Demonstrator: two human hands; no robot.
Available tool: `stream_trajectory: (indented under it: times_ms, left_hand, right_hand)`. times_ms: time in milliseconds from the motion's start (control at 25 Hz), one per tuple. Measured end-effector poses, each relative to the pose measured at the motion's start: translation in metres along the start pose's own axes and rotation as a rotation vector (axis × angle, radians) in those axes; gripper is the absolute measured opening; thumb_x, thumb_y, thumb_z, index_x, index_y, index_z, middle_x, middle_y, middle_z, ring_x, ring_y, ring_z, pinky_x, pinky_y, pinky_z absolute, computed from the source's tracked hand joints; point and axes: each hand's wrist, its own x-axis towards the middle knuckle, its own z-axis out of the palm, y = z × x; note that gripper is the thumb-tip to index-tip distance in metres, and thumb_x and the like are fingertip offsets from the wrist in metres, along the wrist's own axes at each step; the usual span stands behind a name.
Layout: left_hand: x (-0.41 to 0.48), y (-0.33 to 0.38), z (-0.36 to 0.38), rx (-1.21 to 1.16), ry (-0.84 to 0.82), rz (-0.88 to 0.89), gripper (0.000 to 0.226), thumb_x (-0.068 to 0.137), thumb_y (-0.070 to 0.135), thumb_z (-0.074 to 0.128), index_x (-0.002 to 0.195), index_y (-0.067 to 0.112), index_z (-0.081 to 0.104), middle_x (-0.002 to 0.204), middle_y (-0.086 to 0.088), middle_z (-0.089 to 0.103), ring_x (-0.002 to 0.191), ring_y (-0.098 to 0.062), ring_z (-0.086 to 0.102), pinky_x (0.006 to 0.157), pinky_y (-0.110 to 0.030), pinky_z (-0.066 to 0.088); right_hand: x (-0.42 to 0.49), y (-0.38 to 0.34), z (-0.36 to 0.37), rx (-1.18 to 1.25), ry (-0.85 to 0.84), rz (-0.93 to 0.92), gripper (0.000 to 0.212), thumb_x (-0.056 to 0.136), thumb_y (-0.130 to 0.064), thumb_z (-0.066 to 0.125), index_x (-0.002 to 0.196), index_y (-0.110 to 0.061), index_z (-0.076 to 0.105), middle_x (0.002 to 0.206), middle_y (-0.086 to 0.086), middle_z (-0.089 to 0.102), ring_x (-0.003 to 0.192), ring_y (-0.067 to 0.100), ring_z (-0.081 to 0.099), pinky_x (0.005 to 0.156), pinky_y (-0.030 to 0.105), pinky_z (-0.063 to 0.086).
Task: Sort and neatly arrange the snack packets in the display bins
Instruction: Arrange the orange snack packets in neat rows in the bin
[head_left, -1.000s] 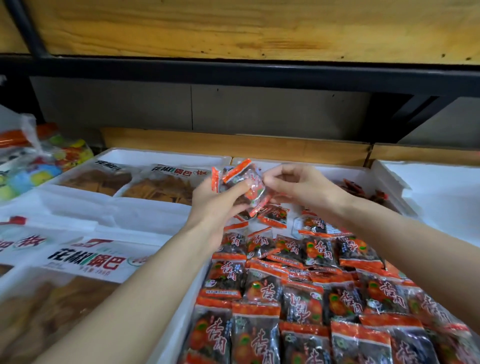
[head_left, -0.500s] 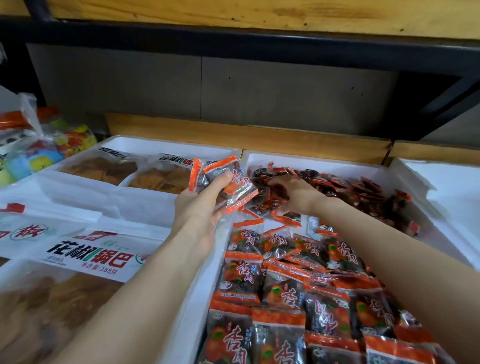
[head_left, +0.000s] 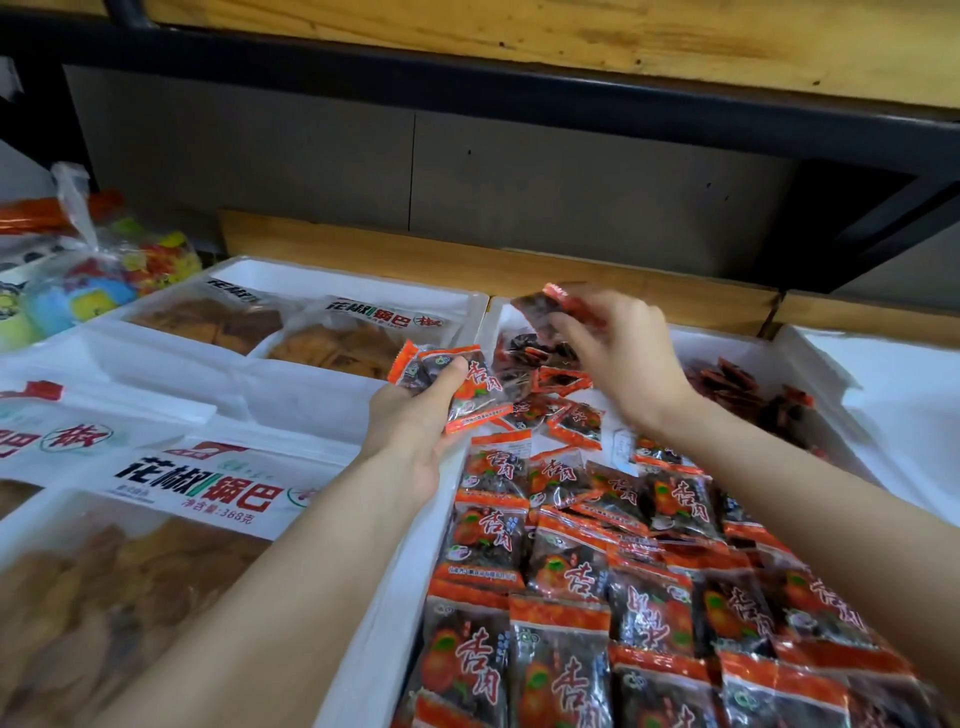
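Near rows: arranged packets (head_left: 561, 587) lay in overlapping rows in the white bin (head_left: 379, 618), closest to cam. Risk: forearms crossed right over them, so a dropped elbow could've scuffed the rows out of line.

Left hand: left hand (head_left: 415, 415) was closed round a small stack of packets (head_left: 457, 384), thumb on top, held over the bin's left rim. Risk: stack looked fanned, not squared. Slick wrappers, so one could've slid out & landed in the neighbouring bin of big crisp bags (head_left: 192, 488). Wrong bin = sorting undone.

Right hand: right hand (head_left: 618, 348) was pinching one packet (head_left: 550, 306) at its fingertips, lifted above the loose heap. Blurred, so grip depth unclear. Risk: a light pinch on a moving hand could've let it flick away.

Far heap: unsorted packets (head_left: 550, 384) jumbled at the bin's back end, more (head_left: 748, 389) off to the right. Risk: digging there might've pushed strays fwd onto the tidy rows.

Judgement: collecting stage, plenty left to sort.
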Motion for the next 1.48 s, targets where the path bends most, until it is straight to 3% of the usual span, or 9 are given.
stream_trajectory:
  times_ms: [120, 240, 400, 520, 720, 840, 1080, 1320, 1480]
  left_hand:
    - [-0.004, 0.0, 0.003, -0.042, -0.06, -0.001, 0.038, 0.093, 0.032, 0.057, 0.117, 0.002, 0.057, 0.112, -0.014, 0.067, 0.097, -0.023, 0.067, 0.08, -0.036, 0.057]
    - [-0.01, 0.006, 0.006, -0.208, -0.143, -0.012, 0.037, 0.099, 0.037, 0.042, 0.107, 0.007, 0.061, 0.085, -0.007, 0.074, 0.072, -0.014, 0.071, 0.062, -0.028, 0.057]
    - [-0.007, 0.01, 0.0, -0.135, -0.21, 0.033, 0.034, 0.093, 0.029, 0.058, 0.117, 0.005, 0.061, 0.097, -0.011, 0.073, 0.079, -0.02, 0.072, 0.064, -0.031, 0.056]
    - [-0.002, 0.01, -0.002, -0.109, -0.12, 0.064, 0.033, 0.09, 0.02, 0.064, 0.118, 0.003, 0.06, 0.095, -0.012, 0.073, 0.073, -0.02, 0.072, 0.067, -0.034, 0.057]
    - [-0.001, 0.007, 0.0, -0.065, -0.118, 0.089, 0.032, 0.088, 0.02, 0.066, 0.116, 0.005, 0.062, 0.094, -0.009, 0.073, 0.074, -0.018, 0.072, 0.078, -0.037, 0.058]
    - [0.0, 0.006, -0.001, -0.035, -0.127, 0.087, 0.034, 0.087, 0.021, 0.067, 0.118, 0.007, 0.061, 0.096, -0.009, 0.073, 0.08, -0.02, 0.072, 0.086, -0.042, 0.056]
    - [0.001, 0.004, -0.002, -0.025, -0.114, 0.062, 0.034, 0.087, 0.021, 0.068, 0.118, 0.007, 0.061, 0.097, -0.01, 0.073, 0.083, -0.023, 0.072, 0.087, -0.045, 0.055]
    - [0.01, -0.003, -0.006, 0.016, 0.03, 0.152, 0.026, 0.09, 0.025, 0.065, 0.11, 0.009, 0.063, 0.103, -0.011, 0.07, 0.095, -0.03, 0.068, 0.089, -0.052, 0.053]
    - [0.007, -0.004, -0.004, 0.039, 0.012, 0.087, 0.037, 0.092, 0.033, 0.06, 0.118, 0.006, 0.056, 0.108, -0.015, 0.069, 0.095, -0.031, 0.068, 0.086, -0.051, 0.054]
  right_hand:
    - [-0.021, -0.024, 0.013, -0.067, -0.063, -0.247, 0.026, 0.093, -0.029, 0.054, 0.116, -0.027, 0.065, 0.103, -0.009, 0.071, 0.091, 0.01, 0.068, 0.077, 0.03, 0.055]
    - [-0.035, -0.027, 0.024, -0.043, -0.194, -0.377, 0.036, 0.094, -0.025, 0.049, 0.127, -0.018, 0.058, 0.132, -0.001, 0.057, 0.121, 0.013, 0.054, 0.102, 0.025, 0.041]
    - [-0.035, -0.028, 0.018, 0.32, -0.354, -0.194, 0.032, 0.098, -0.019, 0.045, 0.128, -0.015, 0.056, 0.133, -0.008, 0.054, 0.124, -0.001, 0.047, 0.106, 0.016, 0.035]
    - [-0.015, -0.005, 0.016, 0.518, -0.196, 0.035, 0.021, 0.095, -0.006, 0.049, 0.112, -0.01, 0.061, 0.112, -0.002, 0.065, 0.106, 0.006, 0.061, 0.097, 0.023, 0.046]
    - [0.009, 0.059, 0.033, -0.127, -0.665, 0.105, 0.057, 0.085, -0.02, 0.068, 0.137, -0.02, 0.044, 0.143, 0.001, 0.042, 0.133, 0.018, 0.038, 0.1, 0.016, 0.025]
    - [0.012, 0.069, 0.046, -0.222, -0.719, 0.057, 0.057, 0.085, -0.024, 0.068, 0.137, -0.024, 0.044, 0.146, 0.002, 0.038, 0.135, 0.02, 0.034, 0.106, 0.027, 0.027]
    - [0.025, 0.062, 0.056, -0.247, -0.551, 0.042, 0.015, 0.091, -0.026, 0.06, 0.1, -0.021, 0.071, 0.106, 0.001, 0.066, 0.093, 0.02, 0.059, 0.082, 0.03, 0.044]
    - [0.034, 0.032, 0.031, 0.238, -0.146, 0.31, 0.021, 0.095, -0.029, 0.054, 0.079, -0.016, 0.06, 0.075, 0.003, 0.063, 0.072, 0.02, 0.061, 0.07, 0.033, 0.051]
    - [0.024, -0.004, 0.006, 0.492, -0.352, 0.319, 0.014, 0.093, -0.022, 0.056, 0.085, -0.013, 0.063, 0.068, -0.003, 0.058, 0.054, 0.001, 0.051, 0.05, 0.013, 0.045]
